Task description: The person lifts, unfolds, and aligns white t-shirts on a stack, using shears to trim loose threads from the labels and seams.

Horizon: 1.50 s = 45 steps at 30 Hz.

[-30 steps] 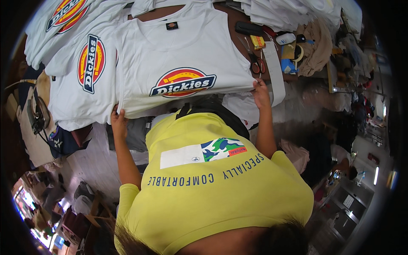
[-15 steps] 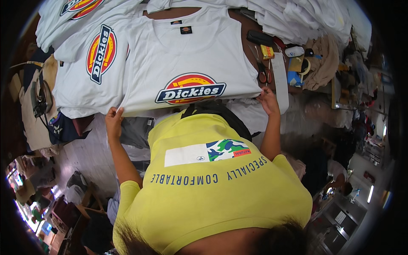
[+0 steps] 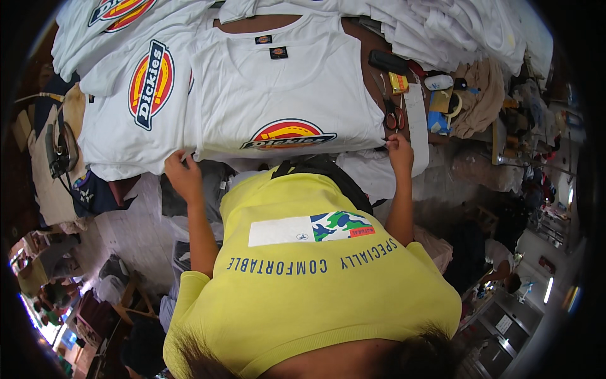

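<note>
A white sleeveless shirt (image 3: 293, 88) lies spread in front of me, with a red, yellow and dark-blue printed emblem (image 3: 290, 134) by its near edge. That edge curls under, so the emblem's lower part is hidden. My right hand (image 3: 400, 153) pinches the shirt's near right corner. My left hand (image 3: 184, 177) is at the near left corner, thumb and forefinger apart; the corner lies just beyond the fingertips. Left of this shirt is another white shirt (image 3: 107, 129) with a similar emblem turned sideways.
White garments (image 3: 442, 28) are heaped at the far right. Beside the shirt lie scissors (image 3: 392, 114), a black case (image 3: 387, 61), a yellow packet (image 3: 398, 83), a long white strip (image 3: 416, 120) and a tape roll (image 3: 454, 105). Dark and beige cloths (image 3: 50, 170) hang at the left.
The shirt's near edge has folded further under, covering part of the emblem, and its left corner has shifted right. My left hand has loosened from that corner; my right hand keeps its pinch.
</note>
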Motion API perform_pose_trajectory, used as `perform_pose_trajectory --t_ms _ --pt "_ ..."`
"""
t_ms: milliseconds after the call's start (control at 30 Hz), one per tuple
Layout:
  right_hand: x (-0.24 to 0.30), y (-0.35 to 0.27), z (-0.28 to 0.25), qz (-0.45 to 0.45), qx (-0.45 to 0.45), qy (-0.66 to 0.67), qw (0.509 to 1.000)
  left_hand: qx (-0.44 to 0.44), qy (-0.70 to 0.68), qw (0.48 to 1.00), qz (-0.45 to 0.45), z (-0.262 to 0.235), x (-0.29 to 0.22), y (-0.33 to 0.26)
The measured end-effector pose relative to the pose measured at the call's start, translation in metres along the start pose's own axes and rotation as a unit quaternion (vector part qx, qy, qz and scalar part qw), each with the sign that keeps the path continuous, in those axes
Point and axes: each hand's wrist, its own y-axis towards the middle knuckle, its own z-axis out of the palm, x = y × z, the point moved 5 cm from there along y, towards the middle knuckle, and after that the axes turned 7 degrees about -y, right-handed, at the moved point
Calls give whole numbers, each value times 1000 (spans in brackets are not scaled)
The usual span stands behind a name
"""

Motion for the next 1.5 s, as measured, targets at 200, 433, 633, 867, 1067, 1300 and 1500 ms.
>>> perform_pose_trajectory --t_ms 200,433,633,867,1067,1300,1500 --pt "141 -11 24 -422 -111 140 889 228 -122 917 304 83 -104 -6" --pt "198 -5 83 -493 -79 -123 858 301 -2 877 375 132 -122 9" --pt "180 45 67 -419 -136 -136 887 237 75 914 322 131 -91 61" --pt "197 106 58 -402 -171 -143 888 184 130 913 340 150 -79 137" --pt "209 145 53 -417 -183 -154 877 124 91 926 344 156 -88 183" --pt "210 151 47 -422 -180 -119 880 130 94 920 358 164 -102 217" --pt "222 162 33 -438 -184 -37 879 194 -9 903 384 176 -90 242"
